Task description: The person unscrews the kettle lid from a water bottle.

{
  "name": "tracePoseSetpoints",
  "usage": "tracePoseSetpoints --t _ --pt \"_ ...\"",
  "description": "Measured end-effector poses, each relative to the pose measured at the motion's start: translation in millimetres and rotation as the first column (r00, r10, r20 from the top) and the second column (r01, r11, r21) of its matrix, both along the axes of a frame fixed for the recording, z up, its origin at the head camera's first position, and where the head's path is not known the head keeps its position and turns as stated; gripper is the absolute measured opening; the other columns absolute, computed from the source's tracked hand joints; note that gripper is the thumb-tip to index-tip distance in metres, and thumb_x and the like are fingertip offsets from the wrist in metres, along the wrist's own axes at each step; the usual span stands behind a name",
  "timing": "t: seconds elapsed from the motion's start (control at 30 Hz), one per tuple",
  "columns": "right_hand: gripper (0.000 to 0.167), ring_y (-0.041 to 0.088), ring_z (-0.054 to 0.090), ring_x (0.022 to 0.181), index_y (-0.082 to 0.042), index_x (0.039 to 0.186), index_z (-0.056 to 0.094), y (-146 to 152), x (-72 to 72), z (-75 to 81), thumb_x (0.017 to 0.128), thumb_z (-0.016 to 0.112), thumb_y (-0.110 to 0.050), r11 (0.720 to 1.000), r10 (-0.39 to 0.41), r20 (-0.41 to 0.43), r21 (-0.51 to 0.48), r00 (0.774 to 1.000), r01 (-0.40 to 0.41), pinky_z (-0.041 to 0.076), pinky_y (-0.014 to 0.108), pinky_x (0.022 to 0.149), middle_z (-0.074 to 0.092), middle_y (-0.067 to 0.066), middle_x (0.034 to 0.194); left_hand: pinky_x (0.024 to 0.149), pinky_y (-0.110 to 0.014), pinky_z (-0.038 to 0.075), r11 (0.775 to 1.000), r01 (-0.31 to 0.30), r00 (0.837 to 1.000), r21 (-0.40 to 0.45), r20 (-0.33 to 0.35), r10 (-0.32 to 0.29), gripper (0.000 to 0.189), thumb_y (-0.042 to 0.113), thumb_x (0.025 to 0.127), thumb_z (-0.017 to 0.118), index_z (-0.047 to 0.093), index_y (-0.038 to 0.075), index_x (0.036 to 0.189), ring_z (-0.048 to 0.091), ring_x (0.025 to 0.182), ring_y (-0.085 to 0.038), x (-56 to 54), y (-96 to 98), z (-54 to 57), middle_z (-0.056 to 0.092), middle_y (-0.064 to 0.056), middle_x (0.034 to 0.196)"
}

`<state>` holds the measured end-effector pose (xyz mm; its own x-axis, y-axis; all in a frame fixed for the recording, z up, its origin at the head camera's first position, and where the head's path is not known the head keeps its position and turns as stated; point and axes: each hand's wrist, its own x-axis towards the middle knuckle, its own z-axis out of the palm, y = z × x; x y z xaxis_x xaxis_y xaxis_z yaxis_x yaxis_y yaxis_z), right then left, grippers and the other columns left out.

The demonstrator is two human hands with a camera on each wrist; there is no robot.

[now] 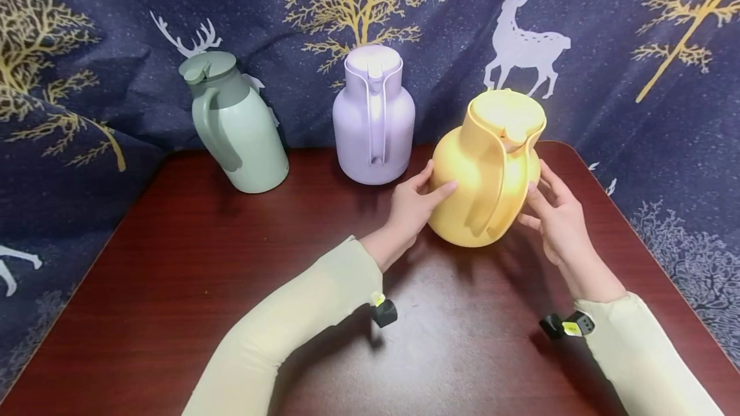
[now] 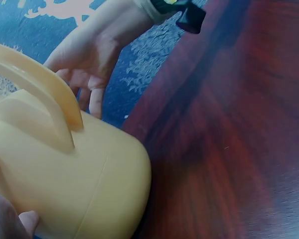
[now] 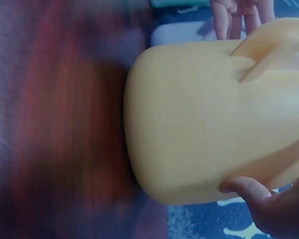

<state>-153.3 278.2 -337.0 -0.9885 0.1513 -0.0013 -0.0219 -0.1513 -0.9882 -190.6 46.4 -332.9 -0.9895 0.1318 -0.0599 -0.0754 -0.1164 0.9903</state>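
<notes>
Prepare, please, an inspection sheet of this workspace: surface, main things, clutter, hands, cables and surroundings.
Surface: reddish-brown table, glossy, with a bright reflection near the front.
Job's things: yellow jug between the hands, handle toward the person; purple jug and green jug stand near the back edge.
Clutter: nothing seen.
Hands: left hand holds the yellow jug's left side, right hand its right side.
Cables: nothing seen.
Surroundings: dark blue cloth with deer and trees, behind the table.
</notes>
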Motion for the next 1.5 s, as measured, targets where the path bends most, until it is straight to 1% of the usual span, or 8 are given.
tracePoseSetpoints --t 0.1,0.3,0.57,0.83,1.03,1.13,1.33,1.5 --pt "0.073 -0.005 0.07 0.09 -0.016 0.163 0.028 -9 4.0 0.2 0.1 0.065 -0.017 1.0 -0.015 0.007 -0.018 1.0 0.015 0.061 0.02 0.064 0.056 -0.007 0.136 0.119 -0.029 0.041 0.999 -0.017 1.0 0.041 0.017 0.017 0.069 0.012 0.089 0.079 0.047 0.009 0.15 0.045 0.147 -0.015 6.4 -8.7 -1.1 0.047 0.001 0.159" --pt "0.069 -0.007 0.07 0.088 -0.019 0.161 0.033 -21 11.6 0.5 0.1 0.066 -0.018 0.998 -0.053 0.056 0.028 0.997 0.051 0.06 0.018 0.064 0.048 0.003 0.149 0.119 -0.031 0.04 0.995 -0.03 0.999 0.092 0.04 0.027 0.068 0.007 0.089 0.078 0.047 0.007 0.15 0.044 0.147 -0.016 16.3 -20.8 -0.8 0.046 -0.002 0.159" --pt "0.067 -0.003 0.073 0.082 -0.014 0.16 0.036 -36 21.5 -1.4 0.1 0.065 -0.012 0.999 -0.053 0.006 0.009 0.999 0.053 0.06 0.018 0.063 0.065 -0.021 0.115 0.117 -0.032 0.043 0.999 -0.035 0.999 0.041 0.013 0.035 0.067 0.009 0.089 0.079 0.048 0.007 0.149 0.046 0.146 -0.018 29.5 -35.7 0.8 0.047 -0.002 0.159" --pt "0.067 -0.002 0.071 0.083 -0.012 0.16 0.035 -50 27.8 -2.9 0.1 0.064 -0.011 0.999 -0.023 -0.009 0.036 1.0 0.024 0.06 0.018 0.065 0.065 -0.021 0.117 0.114 -0.03 0.045 0.995 -0.098 0.995 0.032 -0.029 0.099 0.065 0.004 0.087 0.079 0.05 0.001 0.145 0.05 0.143 -0.021 39.6 -48.3 -2.3 0.051 -0.009 0.154" --pt "0.069 -0.004 0.069 0.09 -0.014 0.161 0.032 -60 35.8 -3.5 0.1 0.064 -0.014 0.997 -0.002 0.02 0.081 1.0 0.0 0.061 0.018 0.071 0.06 -0.018 0.122 0.109 -0.031 0.049 0.991 -0.131 0.99 -0.011 -0.056 0.13 0.065 0.004 0.086 0.081 0.053 0.002 0.144 0.056 0.138 -0.023 50.1 -61.3 -4.8 0.054 -0.009 0.152" --pt "0.07 -0.005 0.067 0.1 -0.015 0.161 0.032 -65 40.0 -5.5 0.1 0.065 -0.015 0.995 0.024 0.014 0.093 1.0 -0.025 0.061 0.018 0.075 0.058 -0.018 0.126 0.107 -0.031 0.052 0.99 -0.142 0.988 -0.025 -0.068 0.14 0.064 0.003 0.084 0.082 0.055 0.003 0.143 0.059 0.134 -0.024 53.9 -69.3 -5.4 0.057 -0.008 0.149" --pt "0.07 -0.006 0.062 0.115 -0.014 0.16 0.032 -76 47.2 -9.8 0.099 0.067 -0.014 0.995 0.074 -0.029 0.067 0.997 -0.072 0.06 0.018 0.081 0.062 -0.024 0.132 0.101 -0.031 0.055 0.976 -0.147 0.983 -0.16 -0.135 0.126 0.063 0.008 0.082 0.085 0.06 0.007 0.14 0.066 0.126 -0.026 60.1 -89.6 -6.4 0.064 -0.011 0.141" --pt "0.069 -0.006 0.065 0.11 -0.016 0.159 0.036 -84 51.2 -11.2 0.098 0.068 -0.013 0.989 0.095 -0.034 0.119 0.995 -0.09 0.06 0.018 0.084 0.066 -0.028 0.124 0.097 -0.029 0.057 0.961 -0.15 0.982 -0.233 -0.151 0.116 0.067 0.008 0.08 0.087 0.061 0.008 0.141 0.068 0.123 -0.024 64.6 -105.1 -4.1 0.066 -0.01 0.138"
